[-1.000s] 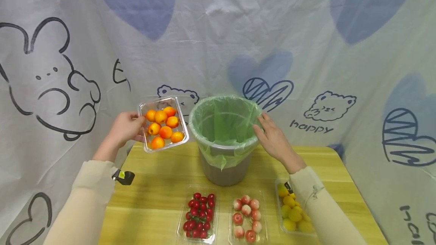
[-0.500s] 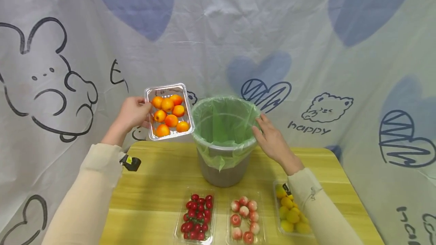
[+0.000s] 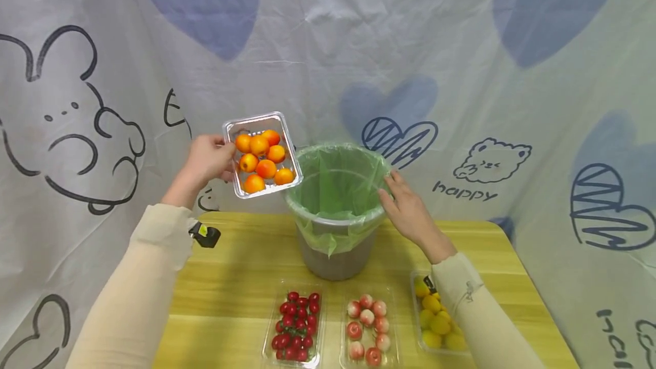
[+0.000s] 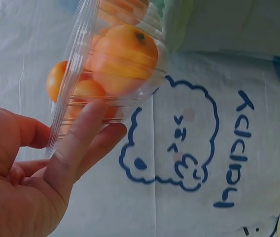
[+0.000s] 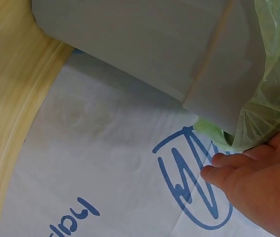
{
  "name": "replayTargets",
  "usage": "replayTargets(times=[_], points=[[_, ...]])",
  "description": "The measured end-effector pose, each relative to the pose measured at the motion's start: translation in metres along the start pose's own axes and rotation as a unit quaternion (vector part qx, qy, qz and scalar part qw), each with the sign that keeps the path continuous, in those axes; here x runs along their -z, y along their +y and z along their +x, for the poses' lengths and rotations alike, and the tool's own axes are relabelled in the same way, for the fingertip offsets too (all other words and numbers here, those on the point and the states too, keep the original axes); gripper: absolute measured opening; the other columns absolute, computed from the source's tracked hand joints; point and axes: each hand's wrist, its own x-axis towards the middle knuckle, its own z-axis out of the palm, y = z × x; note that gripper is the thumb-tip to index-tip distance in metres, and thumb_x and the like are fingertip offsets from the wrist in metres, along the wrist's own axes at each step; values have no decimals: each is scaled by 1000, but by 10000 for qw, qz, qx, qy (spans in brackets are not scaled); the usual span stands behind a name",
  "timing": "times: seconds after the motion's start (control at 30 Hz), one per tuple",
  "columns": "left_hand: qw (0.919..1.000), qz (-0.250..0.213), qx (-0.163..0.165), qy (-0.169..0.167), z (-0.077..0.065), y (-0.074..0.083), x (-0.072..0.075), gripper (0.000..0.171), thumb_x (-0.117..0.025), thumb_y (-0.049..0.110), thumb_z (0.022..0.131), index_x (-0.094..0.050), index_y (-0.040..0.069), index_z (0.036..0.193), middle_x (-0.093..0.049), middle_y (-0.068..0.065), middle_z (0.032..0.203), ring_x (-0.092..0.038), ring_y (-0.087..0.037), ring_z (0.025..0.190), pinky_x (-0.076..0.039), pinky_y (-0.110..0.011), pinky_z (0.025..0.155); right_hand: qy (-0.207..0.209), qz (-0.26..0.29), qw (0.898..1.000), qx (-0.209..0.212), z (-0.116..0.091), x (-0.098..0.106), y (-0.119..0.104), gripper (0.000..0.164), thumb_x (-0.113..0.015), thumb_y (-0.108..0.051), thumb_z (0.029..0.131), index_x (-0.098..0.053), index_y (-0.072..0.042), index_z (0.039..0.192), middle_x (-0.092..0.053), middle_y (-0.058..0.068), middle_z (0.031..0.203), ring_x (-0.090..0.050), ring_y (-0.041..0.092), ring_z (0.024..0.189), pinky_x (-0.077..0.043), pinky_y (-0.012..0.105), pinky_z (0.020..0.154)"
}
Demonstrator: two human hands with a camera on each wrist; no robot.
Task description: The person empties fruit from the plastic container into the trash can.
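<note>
Left of centre, your left grip (image 3: 209, 158) pinches the clear tray (image 3: 294, 154) by its edge, apparently keeping its orange fruit (image 3: 266, 169) aboard, while your unclenched right grip (image 3: 411, 210) likely steadies the central bin (image 3: 335, 265).

Cartoon-printed cloth (image 3: 318, 73) (hearts (image 3: 205, 4) too) encloses this booth.

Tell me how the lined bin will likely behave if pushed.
The bin could tip if pushed high, since it narrows toward its base. Its green liner looks thin and crinkled, so it would probably flop or bunch.
</note>
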Motion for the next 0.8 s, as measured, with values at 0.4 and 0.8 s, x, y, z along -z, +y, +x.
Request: replayTargets(times=[0.4, 0.8], points=[[9996, 70, -266, -37, 10, 18, -34, 41, -47, 16, 107, -57, -12, 136, -65, -26, 100, -68, -11, 53, -66, -31, 58, 35, 30, 10000, 53, -1, 0, 0, 66, -30, -42, 115, -29, 2, 163, -14, 21, 175, -20, 45, 161, -19, 59, 133], [9979, -310, -558, 88, 20, 13, -55, 38, -46, 16, 104, -61, -9, 130, -71, -34, 118, -71, -14, 59, -67, -36, 58, 112, 8, 9999, 78, -1, -1, 0, 64, -32, -40, 115, -31, 3, 163, -16, 21, 175, -22, 44, 160, -20, 58, 132]])
